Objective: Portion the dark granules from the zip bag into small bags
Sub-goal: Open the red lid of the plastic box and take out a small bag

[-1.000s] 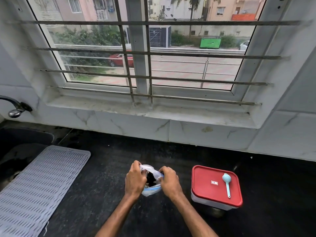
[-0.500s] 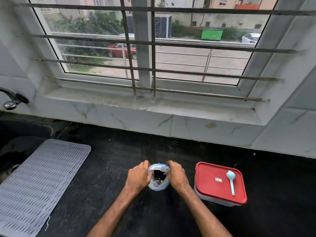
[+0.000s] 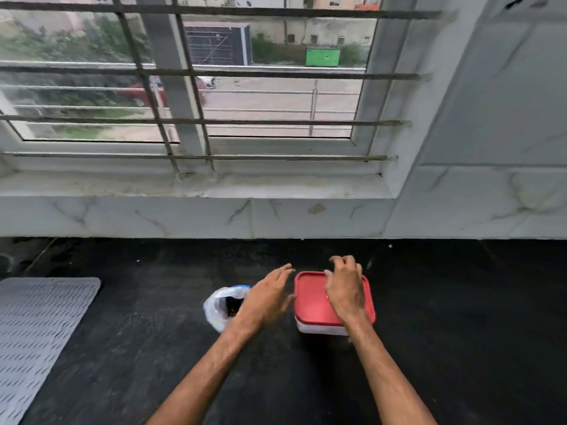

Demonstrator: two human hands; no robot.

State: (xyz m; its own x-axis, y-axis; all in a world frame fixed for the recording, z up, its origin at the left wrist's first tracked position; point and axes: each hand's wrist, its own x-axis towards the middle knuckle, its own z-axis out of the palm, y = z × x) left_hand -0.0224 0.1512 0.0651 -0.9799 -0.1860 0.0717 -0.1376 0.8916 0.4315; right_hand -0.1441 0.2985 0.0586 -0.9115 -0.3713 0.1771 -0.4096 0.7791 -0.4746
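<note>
Two hands, one zip bag, one lidded box and one ribbed mat are in view on the black tabletop (image 3: 460, 332).

The zip bag (image 3: 219, 306) stands just below the middle of the frame, its mouth gaping and dark granules (image 3: 231, 303) visible inside. Its right side is covered by the left hand (image 3: 267, 297), which hovers with fingers straight and loosely spread between the bag and the box, holding nothing.

The white box with the red lid (image 3: 310, 302) sits just right of the bag, the two apart. The right hand (image 3: 345, 286) lies over the lid with its fingers bent near the far edge. Motion blur and the palm hide what is beneath, so I cannot tell whether it grips anything.

The grey mat (image 3: 40, 332) fills the lower left and is cut off by the left and bottom edges of the frame. Bare tabletop stretches between mat and bag, and a wider stretch runs from the box to the right edge. Beyond the hands, the tabletop ends at a marbled wall (image 3: 184, 216) under a barred window (image 3: 276, 96).
</note>
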